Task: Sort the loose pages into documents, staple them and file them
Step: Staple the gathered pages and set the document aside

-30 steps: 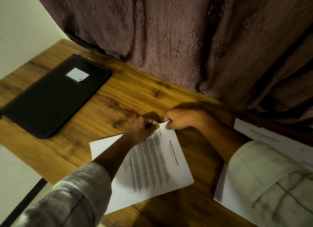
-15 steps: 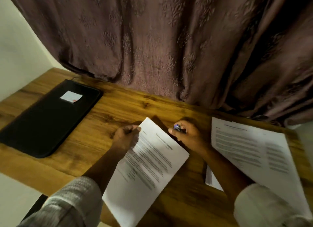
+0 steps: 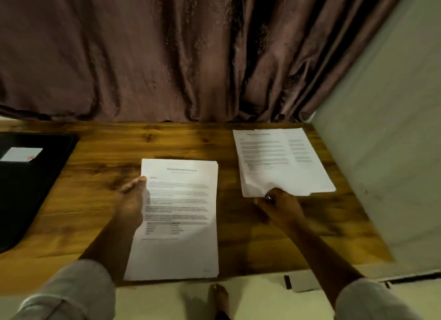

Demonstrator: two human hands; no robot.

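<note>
On desk [image 3: 95, 205]: left hand [image 3: 133, 201] pinches straightened document [image 3: 181, 214]; right hand [image 3: 282, 208], clutching stapler [image 3: 269, 197], reaches stack [image 3: 281, 160].

Wooden desk [image 3: 186, 138], mauve curtain [image 3: 167, 52] behind, pale wall [image 3: 386, 129] right, dim light

A dusky mauve-brown fabric curtain [image 3: 167, 52] fills the top of the frame, with a faint tone-on-tone floral motif in its folds. The wooden bench [image 3: 100, 176] is warm honey-brown, streaked with darker grain and knots. At the left edge, a flat black folder [image 3: 28, 188] bears a white label [image 3: 21, 154] with a small red mark. The white printed document [image 3: 181, 200] at centre carries black and grey text and a grey-banded table. The white loose pages [image 3: 281, 157] at upper right show blurred grey lines. The small object [image 3: 269, 197] in the right hand [image 3: 281, 207] is dark with a glint. The left sleeve [image 3: 71, 293] and right sleeve [image 3: 370, 300] are pale grey, the wall [image 3: 381, 105] at right is pale grey-green, and the floor [image 3: 250, 296] is cream.
</note>
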